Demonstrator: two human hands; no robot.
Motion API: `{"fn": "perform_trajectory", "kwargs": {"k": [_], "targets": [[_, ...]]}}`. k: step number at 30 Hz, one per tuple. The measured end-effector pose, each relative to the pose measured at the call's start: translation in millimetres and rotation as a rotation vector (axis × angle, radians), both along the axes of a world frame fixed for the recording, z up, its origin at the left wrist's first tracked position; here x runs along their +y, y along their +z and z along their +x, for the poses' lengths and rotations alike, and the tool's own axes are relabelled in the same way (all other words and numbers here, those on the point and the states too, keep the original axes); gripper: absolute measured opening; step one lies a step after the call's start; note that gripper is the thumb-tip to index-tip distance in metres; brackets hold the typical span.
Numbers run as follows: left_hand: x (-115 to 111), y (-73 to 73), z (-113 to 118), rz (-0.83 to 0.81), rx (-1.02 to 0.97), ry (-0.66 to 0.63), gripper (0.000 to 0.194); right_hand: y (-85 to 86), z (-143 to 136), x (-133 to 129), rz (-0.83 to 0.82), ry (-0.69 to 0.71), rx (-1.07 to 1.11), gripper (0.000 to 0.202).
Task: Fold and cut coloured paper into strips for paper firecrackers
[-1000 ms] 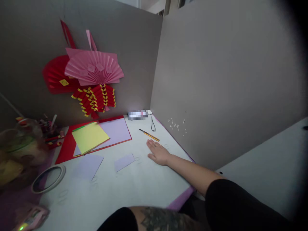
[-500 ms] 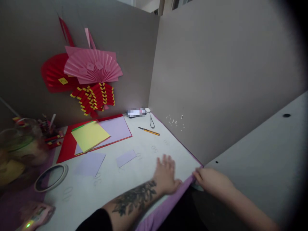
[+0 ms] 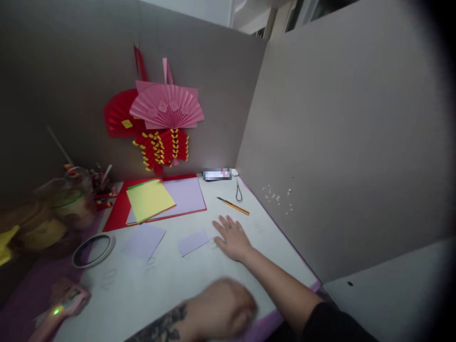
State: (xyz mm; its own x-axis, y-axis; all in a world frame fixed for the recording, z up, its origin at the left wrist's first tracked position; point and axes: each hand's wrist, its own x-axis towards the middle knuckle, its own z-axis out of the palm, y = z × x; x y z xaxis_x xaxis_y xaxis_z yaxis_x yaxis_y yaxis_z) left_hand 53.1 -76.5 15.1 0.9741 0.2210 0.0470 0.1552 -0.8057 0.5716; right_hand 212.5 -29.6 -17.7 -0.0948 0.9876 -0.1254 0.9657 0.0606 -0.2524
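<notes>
White flat sheet with faint grey numerals: spread over the purple cloth.
Right hand: palm down on the sheet, grip wide, fingers spread.
Left hand: curled and blurred near the sheet's front edge; cannot tell whether its grip holds anything.
Small lilac paper rectangle: on the sheet, just left of the right hand.
Slim orange-yellow knife with dark tip: just beyond the right fingers.
Yellow square paper: overlapping a lilac paper sheet, farther back.
Pink pleated paper fan: hanging against the grey wall.
</notes>
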Motion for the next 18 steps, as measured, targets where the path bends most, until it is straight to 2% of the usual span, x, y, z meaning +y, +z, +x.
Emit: {"fn": "perform_trajectory", "kwargs": {"k": [4, 7, 10, 12, 14, 16, 18], "targets": [[31.7, -10.8, -41.6, 0.225, 0.238, 0.555, 0.061, -9.8, 45.9, -12.7, 0.02, -0.156, -0.089, 0.058], [47.1, -18.7, -53.2, 0.269, 0.304, 0.539, 0.074, -1.9, 58.6, -5.6, 0.049, -0.2, -0.123, 0.056], [56.9, -21.3, -53.8, 0.254, 0.283, 0.503, 0.075, 20.2, 32.3, 18.0, 0.152, -0.116, -0.01, 0.051], [63.3, -20.7, -54.8, 0.237, 0.258, 0.506, 0.076, 31.3, -2.6, 34.7, 0.275, 0.023, 0.153, 0.052], [70.1, -20.2, -58.8, 0.228, 0.232, 0.551, 0.075, 31.9, -38.3, 45.3, 0.324, 0.167, 0.326, 0.054], [76.2, -21.1, -65.2, 0.229, 0.222, 0.62, 0.069, 22.4, -63.5, 48.3, 0.324, 0.355, 0.439, 0.057], [80.8, -23.9, -72.1, 0.242, 0.237, 0.674, 0.063, 9.3, -73.8, 45.5, 0.273, 0.543, 0.452, 0.066]]}}
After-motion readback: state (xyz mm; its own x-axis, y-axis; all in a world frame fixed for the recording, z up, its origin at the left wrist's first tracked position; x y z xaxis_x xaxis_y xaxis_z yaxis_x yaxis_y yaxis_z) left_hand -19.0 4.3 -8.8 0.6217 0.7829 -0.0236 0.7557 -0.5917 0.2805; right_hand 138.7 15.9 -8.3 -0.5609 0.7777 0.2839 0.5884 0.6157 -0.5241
